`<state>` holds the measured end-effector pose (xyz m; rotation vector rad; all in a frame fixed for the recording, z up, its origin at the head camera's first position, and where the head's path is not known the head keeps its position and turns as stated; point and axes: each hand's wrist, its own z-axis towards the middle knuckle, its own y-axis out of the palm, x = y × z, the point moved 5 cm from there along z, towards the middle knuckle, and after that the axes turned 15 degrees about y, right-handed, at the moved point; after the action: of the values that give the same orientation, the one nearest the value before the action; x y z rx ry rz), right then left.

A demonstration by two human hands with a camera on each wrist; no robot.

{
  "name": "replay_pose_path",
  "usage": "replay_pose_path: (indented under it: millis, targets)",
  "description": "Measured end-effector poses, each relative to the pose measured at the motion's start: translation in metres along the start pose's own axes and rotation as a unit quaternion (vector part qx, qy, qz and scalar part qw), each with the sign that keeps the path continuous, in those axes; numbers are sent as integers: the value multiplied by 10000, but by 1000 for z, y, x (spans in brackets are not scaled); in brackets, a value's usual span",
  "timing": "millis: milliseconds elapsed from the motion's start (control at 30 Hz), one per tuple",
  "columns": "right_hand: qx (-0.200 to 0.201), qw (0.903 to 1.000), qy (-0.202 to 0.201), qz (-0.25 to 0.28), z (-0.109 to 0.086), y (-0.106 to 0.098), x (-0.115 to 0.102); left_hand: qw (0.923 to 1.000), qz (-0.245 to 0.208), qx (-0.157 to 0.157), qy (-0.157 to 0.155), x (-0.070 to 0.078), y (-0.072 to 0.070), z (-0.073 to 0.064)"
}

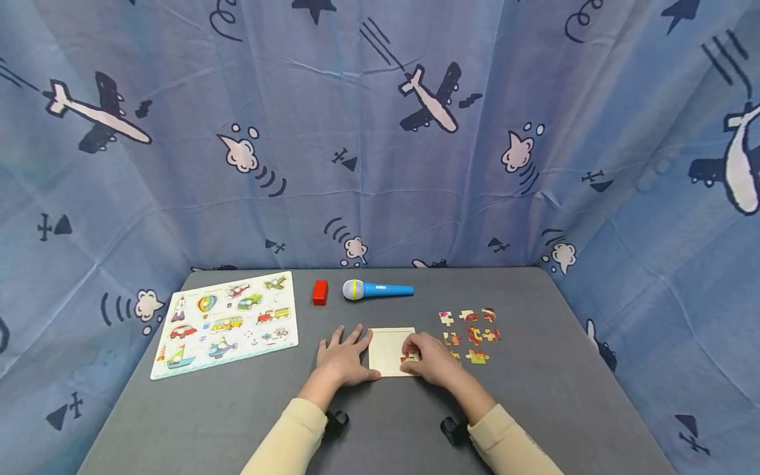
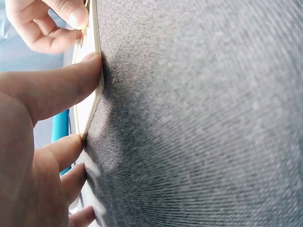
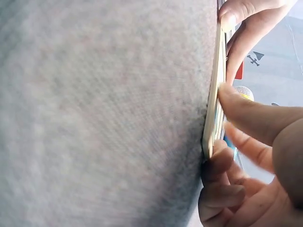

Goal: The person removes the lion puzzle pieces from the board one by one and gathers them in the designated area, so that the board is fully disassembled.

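Note:
In the head view a small pale wooden puzzle tray (image 1: 386, 346) lies in front of me. My left hand (image 1: 342, 363) is spread along its left side, thumb on the near left corner and index fingertip at the far left. The left wrist view shows the thumb of this left hand (image 2: 52, 94) pressing on the tray's rim. Over the near right part of the tray, my right hand (image 1: 436, 359) pinches a colourful jigsaw piece (image 1: 408, 358), mostly covered by the fingers. In the right wrist view, the right hand's thumb (image 3: 241, 104) touches the tray's edge.
Several loose jigsaw pieces (image 1: 475, 335) lie right of the tray. Behind it are a blue toy microphone (image 1: 386, 290) and a red block (image 1: 320, 292). A vehicle picture board (image 1: 228, 323) lies on the left of the grey table (image 1: 570, 396). A blue curtain (image 1: 368, 132) hangs behind.

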<state>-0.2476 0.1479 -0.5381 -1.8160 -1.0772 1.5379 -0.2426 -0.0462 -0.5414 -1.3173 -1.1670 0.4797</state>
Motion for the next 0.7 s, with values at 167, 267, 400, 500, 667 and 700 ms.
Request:
replay_pose_path:
  millis: [167, 267, 400, 500, 667, 700]
  targets:
    - [-30, 9998, 187, -11, 0, 1, 3, 10000, 73, -16, -24, 0, 2, 0]
    - [-85, 9995, 238, 178, 0, 0, 3, 10000, 85, -3, -26, 0, 3, 0]
    - [-259, 9974, 60, 663, -2, -3, 1, 10000, 72, -7, -24, 0, 3, 0]
    - [-508, 9930, -148, 1056, -5, -9, 1, 10000, 47, -16, -35, 1, 2, 0]
    - [-637, 9865, -230, 1493, -11, -29, 9, 10000, 63, -25, -38, 0, 2, 0]
    - [-571, 9867, -223, 1504, -12, -34, 13, 10000, 68, -22, -34, 0, 3, 0]
